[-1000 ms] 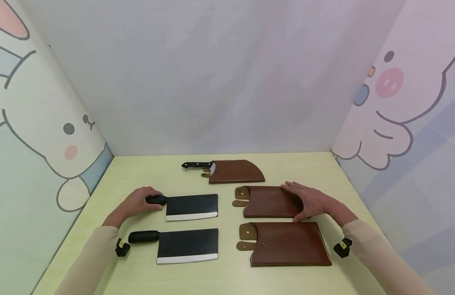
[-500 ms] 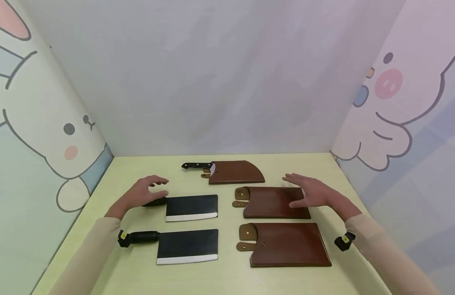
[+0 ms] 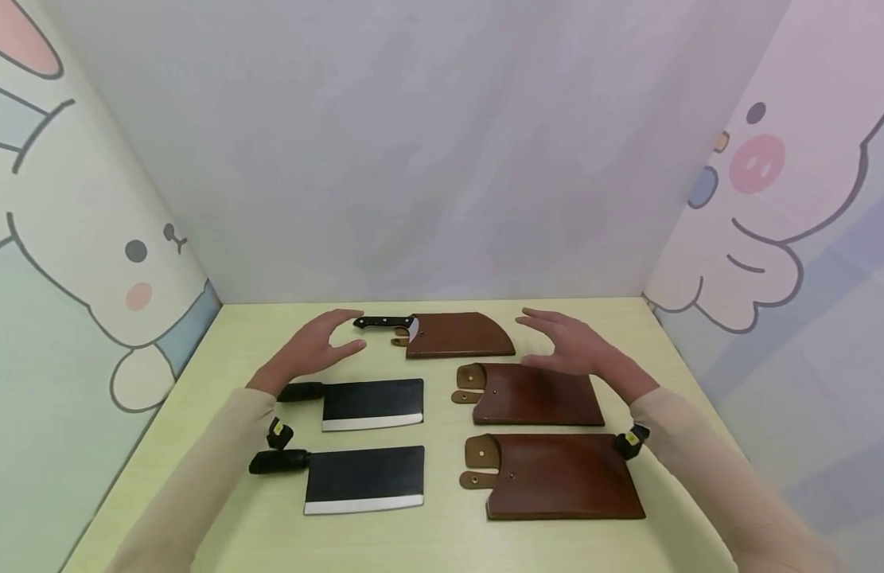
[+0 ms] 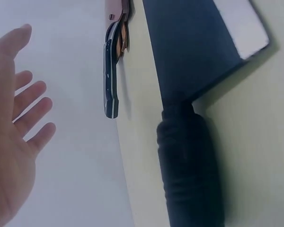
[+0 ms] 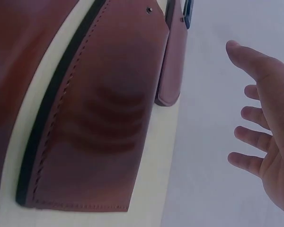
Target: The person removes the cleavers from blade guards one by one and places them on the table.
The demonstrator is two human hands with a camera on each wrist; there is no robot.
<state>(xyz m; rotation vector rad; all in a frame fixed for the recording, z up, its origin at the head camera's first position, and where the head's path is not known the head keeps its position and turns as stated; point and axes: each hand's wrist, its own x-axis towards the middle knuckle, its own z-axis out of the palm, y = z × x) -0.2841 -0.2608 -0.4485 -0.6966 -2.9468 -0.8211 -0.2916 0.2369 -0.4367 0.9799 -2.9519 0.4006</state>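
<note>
At the back of the table lies a black-handled knife [image 3: 386, 321] with its blade inside a brown leather sheath [image 3: 459, 334]. My left hand [image 3: 311, 344] hovers beside the knife's handle, fingers spread and holding nothing. My right hand [image 3: 566, 342], also relaxed and holding nothing, hangs to the right of that sheath, overlapping the top of the middle leather sheath [image 3: 527, 398]. Below my left hand is a cleaver [image 3: 373, 404] with a black handle [image 4: 189, 165]. Another cleaver [image 3: 366, 480] lies nearer, facing a larger brown sheath [image 3: 563, 477] at front right.
The pale wooden table [image 3: 442, 549] meets a grey back wall [image 3: 427, 159]. Side walls with cartoon animals [image 3: 137, 270] stand at left and right. Both loose cleavers lie with their bright edges toward the front. Brown snap straps [image 3: 476, 479] stick out left from the sheaths.
The left hand has let go of the middle cleaver's handle and the right hand has left the middle sheath. Both have moved up toward the sheathed knife at the back.
</note>
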